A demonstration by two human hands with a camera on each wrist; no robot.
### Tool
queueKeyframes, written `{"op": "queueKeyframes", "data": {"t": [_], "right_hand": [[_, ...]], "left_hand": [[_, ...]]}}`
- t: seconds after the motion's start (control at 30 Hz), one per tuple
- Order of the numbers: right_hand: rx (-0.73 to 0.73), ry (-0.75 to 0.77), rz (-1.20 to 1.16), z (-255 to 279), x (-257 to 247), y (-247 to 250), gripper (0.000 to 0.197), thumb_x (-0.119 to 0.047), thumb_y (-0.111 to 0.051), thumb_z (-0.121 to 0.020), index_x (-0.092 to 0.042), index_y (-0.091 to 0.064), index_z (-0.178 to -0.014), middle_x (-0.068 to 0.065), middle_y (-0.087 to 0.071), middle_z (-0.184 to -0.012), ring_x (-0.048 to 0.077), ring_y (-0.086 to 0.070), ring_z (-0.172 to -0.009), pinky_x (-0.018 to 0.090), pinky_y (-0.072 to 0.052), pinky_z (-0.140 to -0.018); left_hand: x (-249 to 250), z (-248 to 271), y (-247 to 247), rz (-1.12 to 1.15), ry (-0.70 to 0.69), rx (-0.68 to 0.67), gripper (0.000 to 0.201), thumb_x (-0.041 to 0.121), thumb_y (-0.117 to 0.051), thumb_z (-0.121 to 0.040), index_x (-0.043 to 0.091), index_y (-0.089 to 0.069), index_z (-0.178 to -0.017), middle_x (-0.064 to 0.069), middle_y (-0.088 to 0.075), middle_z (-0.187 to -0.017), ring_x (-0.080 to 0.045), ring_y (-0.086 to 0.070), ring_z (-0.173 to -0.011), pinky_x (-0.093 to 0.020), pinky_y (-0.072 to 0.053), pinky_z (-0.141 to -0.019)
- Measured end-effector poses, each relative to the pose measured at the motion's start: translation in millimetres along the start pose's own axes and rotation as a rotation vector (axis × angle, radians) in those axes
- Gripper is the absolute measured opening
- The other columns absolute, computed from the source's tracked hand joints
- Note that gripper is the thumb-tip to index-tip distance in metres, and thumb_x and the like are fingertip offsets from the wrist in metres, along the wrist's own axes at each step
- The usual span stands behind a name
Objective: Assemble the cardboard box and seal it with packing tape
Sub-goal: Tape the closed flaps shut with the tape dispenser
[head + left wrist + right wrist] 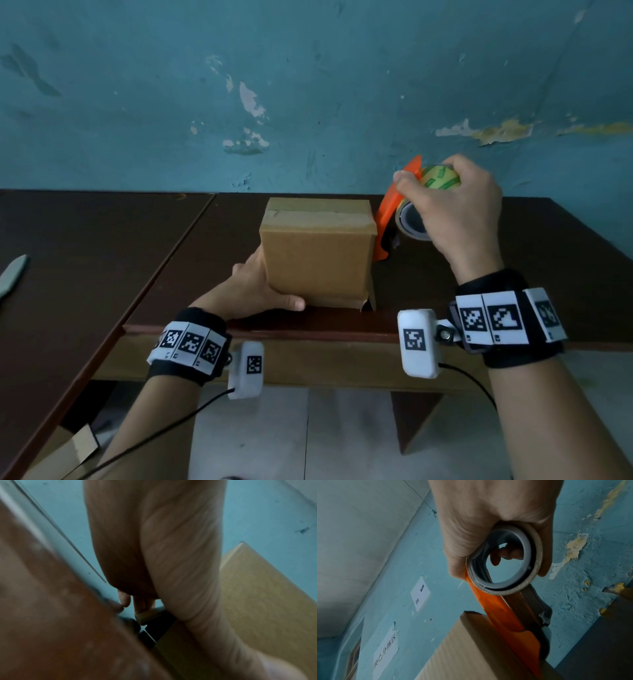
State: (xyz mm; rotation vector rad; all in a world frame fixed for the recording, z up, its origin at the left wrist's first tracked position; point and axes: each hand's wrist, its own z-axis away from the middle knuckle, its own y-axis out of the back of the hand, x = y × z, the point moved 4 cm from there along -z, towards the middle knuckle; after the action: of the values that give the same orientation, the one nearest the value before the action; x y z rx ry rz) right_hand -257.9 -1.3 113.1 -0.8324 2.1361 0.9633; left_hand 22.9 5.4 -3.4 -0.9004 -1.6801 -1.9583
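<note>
A brown cardboard box stands on the dark table, its top flaps folded down with a strip of tape along the seam. My left hand rests against the box's left side, thumb lying straight along its lower front edge; the other fingers are hidden behind it. My right hand grips an orange tape dispenser by its roll of tape, held against the box's upper right edge. In the right wrist view the fingers curl round the roll, and the orange dispenser lies along the box.
The blue wall rises straight behind the table. A grey flat object lies at the left edge of the table. Loose cardboard lies on the floor under the table's left part. Bare tabletop shows on both sides of the box.
</note>
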Motion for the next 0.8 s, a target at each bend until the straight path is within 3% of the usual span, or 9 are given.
{"op": "queueKeyframes", "data": {"t": [0.07, 0.17, 0.3, 0.4, 0.53, 0.63, 0.73, 0.8], "right_hand": [[0.007, 0.014, 0.019, 0, -1, -2, 0.049, -0.062, -0.074, -0.077, -0.016, -0.063, -0.089, -0.007, -0.063, -0.077, 0.007, -0.062, -0.069, 0.025, -0.048, -0.056], [0.012, 0.032, 0.061, 0, -4, -5, 0.051, -0.064, -0.072, -0.075, -0.016, -0.062, -0.088, -0.007, -0.062, -0.077, 0.011, -0.062, -0.071, 0.033, -0.052, -0.058], [0.003, 0.019, 0.07, 1, -1, -7, 0.049, -0.062, -0.073, -0.077, -0.016, -0.061, -0.088, -0.008, -0.061, -0.076, 0.011, -0.062, -0.071, 0.031, -0.051, -0.058], [-0.011, -0.036, 0.017, -1, 5, -6, 0.046, -0.059, -0.074, -0.077, -0.016, -0.063, -0.088, -0.005, -0.063, -0.078, 0.014, -0.066, -0.074, 0.033, -0.054, -0.06], [-0.034, -0.091, -0.026, 0, 10, -3, 0.045, -0.057, -0.075, -0.077, -0.015, -0.064, -0.089, -0.001, -0.067, -0.081, 0.017, -0.069, -0.078, 0.046, -0.062, -0.071], [-0.018, -0.095, -0.032, 2, 11, -1, 0.041, -0.054, -0.076, -0.08, -0.016, -0.064, -0.089, -0.003, -0.065, -0.079, 0.014, -0.068, -0.075, 0.04, -0.061, -0.068], [0.011, -0.066, 0.004, 3, 11, -1, 0.042, -0.054, -0.076, -0.081, -0.015, -0.062, -0.087, -0.008, -0.06, -0.074, 0.008, -0.062, -0.069, 0.026, -0.048, -0.057], [0.019, -0.052, 0.021, 2, 10, -2, 0.042, -0.055, -0.076, -0.08, -0.016, -0.062, -0.088, -0.009, -0.059, -0.074, 0.005, -0.06, -0.068, 0.023, -0.043, -0.056]], "left_hand": [[-1, 0, 1, -0.155, 0.039, 0.034, 0.128, 0.077, -0.079, -0.065, 0.032, -0.008, -0.161, 0.008, -0.028, -0.148, -0.012, -0.025, -0.139, -0.045, -0.015, -0.121], [-5, -8, 0, -0.332, 0.07, 0.057, 0.148, 0.101, -0.053, -0.041, 0.033, -0.002, -0.163, 0.001, -0.027, -0.148, -0.022, -0.026, -0.142, -0.046, -0.019, -0.117], [-10, -15, -1, -0.423, 0.109, 0.027, 0.156, 0.105, -0.045, -0.032, 0.032, -0.002, -0.162, 0.002, -0.024, -0.129, -0.025, -0.03, -0.135, -0.046, -0.023, -0.114], [-14, -12, -4, -0.413, 0.061, 0.024, 0.167, 0.113, -0.037, -0.02, 0.033, 0.0, -0.162, 0.005, -0.018, -0.124, -0.017, -0.024, -0.124, -0.046, -0.024, -0.112], [-14, -19, -4, -0.396, 0.069, 0.009, 0.147, 0.1, -0.047, -0.036, 0.034, -0.007, -0.161, 0.004, -0.02, -0.124, -0.024, -0.028, -0.131, -0.047, -0.024, -0.113], [-12, -28, -3, -0.378, 0.059, -0.003, 0.14, 0.099, -0.047, -0.039, 0.036, -0.012, -0.159, 0.002, -0.022, -0.124, -0.026, -0.029, -0.131, -0.048, -0.024, -0.113], [-11, -29, -6, -0.361, 0.045, 0.012, 0.142, 0.1, -0.047, -0.04, 0.036, -0.009, -0.16, 0.002, -0.022, -0.123, -0.026, -0.029, -0.13, -0.048, -0.022, -0.114], [-9, -26, -7, -0.352, 0.046, 0.01, 0.149, 0.109, -0.04, -0.035, 0.036, -0.005, -0.161, 0.001, -0.022, -0.124, -0.026, -0.029, -0.13, -0.049, -0.021, -0.115]]}}
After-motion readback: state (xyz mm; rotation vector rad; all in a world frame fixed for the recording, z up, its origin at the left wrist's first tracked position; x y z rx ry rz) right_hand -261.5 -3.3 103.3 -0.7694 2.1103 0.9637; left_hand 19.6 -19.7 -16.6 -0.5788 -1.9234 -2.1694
